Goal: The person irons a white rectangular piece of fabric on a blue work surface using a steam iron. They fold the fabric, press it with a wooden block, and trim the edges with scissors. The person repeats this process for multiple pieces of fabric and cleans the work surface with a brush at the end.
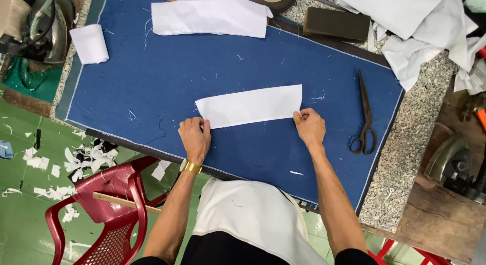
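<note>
Left hand: the left hand [195, 138] rests on the lower left corner of a white fabric strip [250, 106], its grip closed, fingers curled on the cloth edge; a gold watch [190, 167] is on the wrist.
Right hand: the right hand [310, 127] has its grip pinched shut on the strip's lower right corner.
Fabric strip: lies flat, slightly slanted, in the middle of a blue cloth [152, 83] spread over the surface.
Scissors: dark scissors [365, 115] lie to the right of the right hand, apart from it, blades pointing away.
Far edge: a larger white piece [210, 17] and a small white piece [90, 43] lie on the blue cloth, well apart from the strip.
Upper right: a pile of white fabric [425, 27] beside a dark block [336, 24].
Lower left: a red plastic chair [109, 214] with white scraps [86, 158] on the green floor.
</note>
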